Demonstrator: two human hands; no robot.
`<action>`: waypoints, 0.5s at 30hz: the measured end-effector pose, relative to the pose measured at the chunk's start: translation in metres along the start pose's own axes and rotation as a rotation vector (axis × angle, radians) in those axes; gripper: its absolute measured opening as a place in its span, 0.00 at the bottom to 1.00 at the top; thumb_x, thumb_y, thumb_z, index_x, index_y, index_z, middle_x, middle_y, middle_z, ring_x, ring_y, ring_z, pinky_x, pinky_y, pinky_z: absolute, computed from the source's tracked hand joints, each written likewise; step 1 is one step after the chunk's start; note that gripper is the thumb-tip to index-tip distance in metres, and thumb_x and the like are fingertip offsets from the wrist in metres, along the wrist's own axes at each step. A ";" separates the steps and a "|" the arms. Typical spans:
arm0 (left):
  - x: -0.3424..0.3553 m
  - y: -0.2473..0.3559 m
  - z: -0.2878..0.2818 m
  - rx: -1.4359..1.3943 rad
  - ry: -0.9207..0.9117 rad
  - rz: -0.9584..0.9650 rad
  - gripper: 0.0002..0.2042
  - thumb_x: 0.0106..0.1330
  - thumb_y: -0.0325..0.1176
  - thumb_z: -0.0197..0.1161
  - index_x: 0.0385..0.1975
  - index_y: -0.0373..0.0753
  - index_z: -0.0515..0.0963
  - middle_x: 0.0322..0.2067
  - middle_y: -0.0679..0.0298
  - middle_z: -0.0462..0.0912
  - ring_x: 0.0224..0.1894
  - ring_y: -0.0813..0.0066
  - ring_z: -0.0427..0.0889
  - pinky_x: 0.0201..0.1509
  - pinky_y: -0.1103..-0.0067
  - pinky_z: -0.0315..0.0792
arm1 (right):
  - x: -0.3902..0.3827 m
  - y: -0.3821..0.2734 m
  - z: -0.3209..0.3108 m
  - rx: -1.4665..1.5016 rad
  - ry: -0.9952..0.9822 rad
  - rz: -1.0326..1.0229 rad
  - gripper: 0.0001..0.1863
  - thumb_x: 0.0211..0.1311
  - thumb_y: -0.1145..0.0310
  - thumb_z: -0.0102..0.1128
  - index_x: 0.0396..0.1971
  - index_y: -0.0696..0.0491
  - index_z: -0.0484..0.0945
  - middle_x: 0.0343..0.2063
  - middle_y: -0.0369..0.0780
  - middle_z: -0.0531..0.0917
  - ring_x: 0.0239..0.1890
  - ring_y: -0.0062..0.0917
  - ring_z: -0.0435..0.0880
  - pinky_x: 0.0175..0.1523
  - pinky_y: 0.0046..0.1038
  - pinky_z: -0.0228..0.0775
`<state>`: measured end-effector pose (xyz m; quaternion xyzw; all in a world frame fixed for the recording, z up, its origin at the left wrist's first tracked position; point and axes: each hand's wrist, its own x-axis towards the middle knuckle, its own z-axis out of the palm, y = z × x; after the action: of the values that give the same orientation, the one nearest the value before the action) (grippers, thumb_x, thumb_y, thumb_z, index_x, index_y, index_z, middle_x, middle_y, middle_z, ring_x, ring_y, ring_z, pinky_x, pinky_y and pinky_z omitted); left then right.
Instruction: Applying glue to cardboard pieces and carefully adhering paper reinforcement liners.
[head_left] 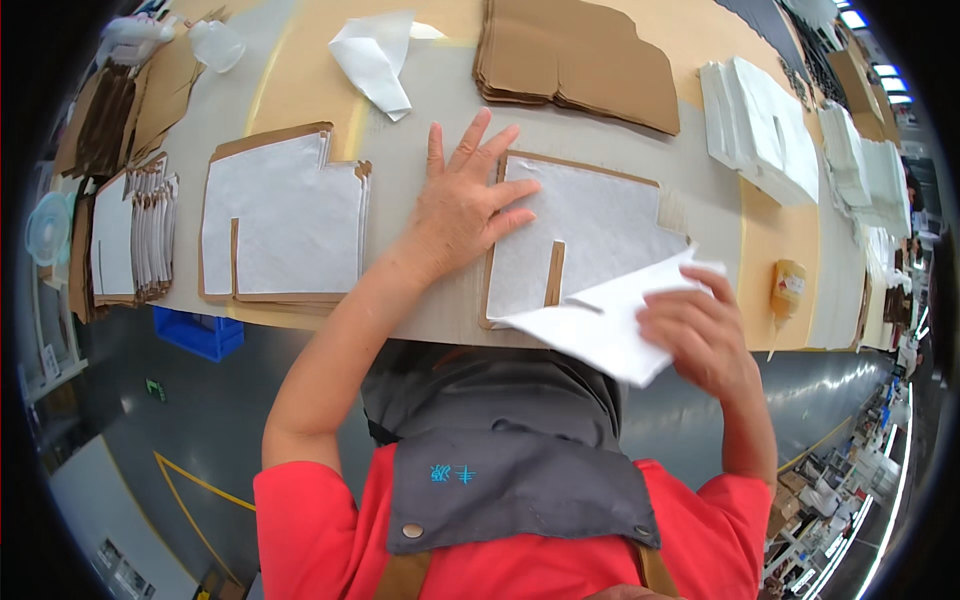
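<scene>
My left hand [468,205] rests with its fingers spread. Thumb and forefinger touch the upper left edge of a flat brown cut piece [502,162], and the other fingers lie on the table beside it. A white layer [590,205] with a narrow slot covers most of this piece. At its lower right a white sheet [610,320] is lifted and bent over, slightly blurred. My right hand [700,325] is closed on the sheet's right part. Whether the sheet is one with the white layer, I cannot tell.
A similar white-faced brown stack [285,215] lies left, with fanned pieces [135,240] beyond. Brown pieces [570,65], crumpled white paper [375,60] and a white stack [760,125] lie farther back. A yellowish bottle [788,285] is at right; a blue crate [198,333] sits below the table edge.
</scene>
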<state>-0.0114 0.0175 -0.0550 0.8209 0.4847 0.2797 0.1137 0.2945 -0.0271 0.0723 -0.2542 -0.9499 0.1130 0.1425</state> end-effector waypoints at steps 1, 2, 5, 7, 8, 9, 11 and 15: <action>-0.001 -0.002 0.000 0.022 0.011 0.009 0.14 0.61 0.48 0.69 0.46 0.56 0.86 0.69 0.62 0.65 0.78 0.54 0.48 0.74 0.41 0.35 | -0.009 -0.017 -0.009 0.014 0.041 0.013 0.07 0.53 0.72 0.64 0.33 0.49 0.80 0.34 0.35 0.87 0.41 0.28 0.87 0.60 0.40 0.72; -0.002 -0.003 0.001 0.048 0.017 0.019 0.14 0.62 0.48 0.69 0.46 0.56 0.86 0.69 0.63 0.65 0.77 0.55 0.48 0.75 0.41 0.36 | -0.016 -0.034 -0.022 0.014 0.064 0.040 0.07 0.52 0.71 0.65 0.33 0.50 0.81 0.32 0.36 0.87 0.38 0.28 0.87 0.55 0.38 0.75; 0.007 -0.003 0.003 0.066 0.002 0.058 0.18 0.63 0.48 0.68 0.53 0.58 0.83 0.70 0.62 0.65 0.77 0.54 0.49 0.75 0.43 0.38 | -0.035 -0.076 -0.070 0.012 0.182 0.180 0.06 0.55 0.67 0.62 0.30 0.51 0.80 0.27 0.38 0.86 0.29 0.27 0.86 0.41 0.35 0.79; 0.007 -0.005 0.000 0.055 0.021 0.052 0.20 0.64 0.48 0.66 0.57 0.58 0.80 0.70 0.62 0.65 0.77 0.54 0.50 0.75 0.43 0.39 | -0.061 -0.061 -0.083 0.084 0.352 0.081 0.13 0.57 0.61 0.61 0.30 0.57 0.78 0.24 0.45 0.84 0.23 0.31 0.82 0.27 0.31 0.74; 0.008 -0.005 0.001 0.049 0.049 0.059 0.23 0.66 0.48 0.65 0.61 0.59 0.77 0.70 0.61 0.64 0.77 0.54 0.50 0.75 0.44 0.40 | -0.075 -0.048 -0.098 0.174 0.315 0.110 0.15 0.56 0.60 0.61 0.31 0.59 0.77 0.22 0.46 0.82 0.21 0.31 0.80 0.24 0.30 0.71; 0.008 -0.006 0.000 0.040 0.073 0.057 0.25 0.69 0.46 0.62 0.66 0.57 0.71 0.70 0.60 0.64 0.77 0.55 0.52 0.75 0.46 0.42 | -0.089 -0.046 -0.096 0.121 0.453 0.242 0.12 0.58 0.65 0.60 0.32 0.60 0.77 0.26 0.47 0.82 0.25 0.31 0.80 0.26 0.32 0.73; 0.008 -0.003 -0.007 0.007 0.080 0.030 0.23 0.71 0.44 0.60 0.66 0.55 0.72 0.70 0.60 0.65 0.76 0.55 0.53 0.76 0.47 0.42 | -0.126 -0.009 -0.119 0.077 0.379 0.639 0.08 0.62 0.76 0.57 0.39 0.62 0.79 0.32 0.39 0.80 0.34 0.26 0.76 0.41 0.26 0.71; -0.002 0.006 -0.011 -0.025 0.078 0.061 0.20 0.72 0.35 0.59 0.64 0.51 0.74 0.68 0.60 0.68 0.74 0.54 0.59 0.76 0.50 0.46 | -0.127 0.095 -0.111 0.318 0.237 1.106 0.16 0.68 0.68 0.58 0.52 0.57 0.78 0.36 0.30 0.81 0.38 0.11 0.75 0.46 0.16 0.67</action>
<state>-0.0137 0.0118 -0.0443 0.8223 0.4601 0.3207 0.0964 0.4792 0.0032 0.1211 -0.6983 -0.6253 0.2822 0.2041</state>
